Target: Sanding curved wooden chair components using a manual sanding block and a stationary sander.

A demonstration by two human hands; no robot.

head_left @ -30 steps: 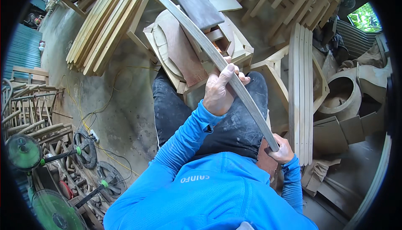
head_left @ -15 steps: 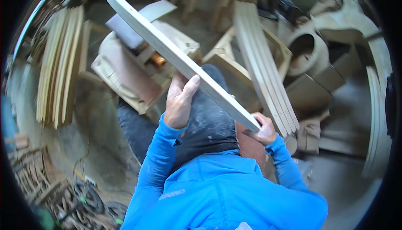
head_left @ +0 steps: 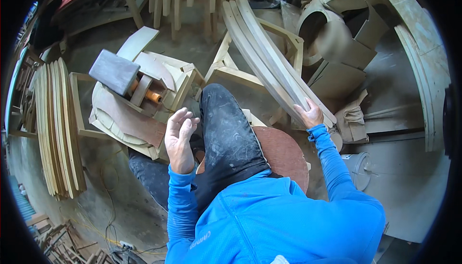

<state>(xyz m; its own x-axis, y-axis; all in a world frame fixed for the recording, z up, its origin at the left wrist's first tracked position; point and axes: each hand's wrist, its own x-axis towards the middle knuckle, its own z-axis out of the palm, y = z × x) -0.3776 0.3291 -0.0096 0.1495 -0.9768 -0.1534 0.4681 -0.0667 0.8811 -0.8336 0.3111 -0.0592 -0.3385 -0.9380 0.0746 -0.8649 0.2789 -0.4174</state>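
My right hand (head_left: 310,114) grips the near end of a long wooden slat (head_left: 274,55) that lies on a stack of similar slats, slanting away from me. Nothing is in my left hand (head_left: 180,141); it is raised above my lap with fingers curved and apart. Beyond the left hand, thin curved wooden sheets (head_left: 127,119) lie on a wooden frame (head_left: 187,83). On them rests a tool with a grey rectangular block (head_left: 114,71) and an orange cylindrical part (head_left: 154,96).
The slat stack crosses a second wooden frame (head_left: 236,74). More slats (head_left: 57,129) stand at the left. A round reddish-brown board (head_left: 281,156) is beside my leg. At the right are curved wooden pieces (head_left: 313,28), folded cardboard (head_left: 351,119) and a white bucket (head_left: 358,170). Cables (head_left: 110,225) trail at lower left.
The slat that both hands held across my lap is no longer there; my right hand now grips a slat on the right-hand stack. My left hand has let go and moved left.
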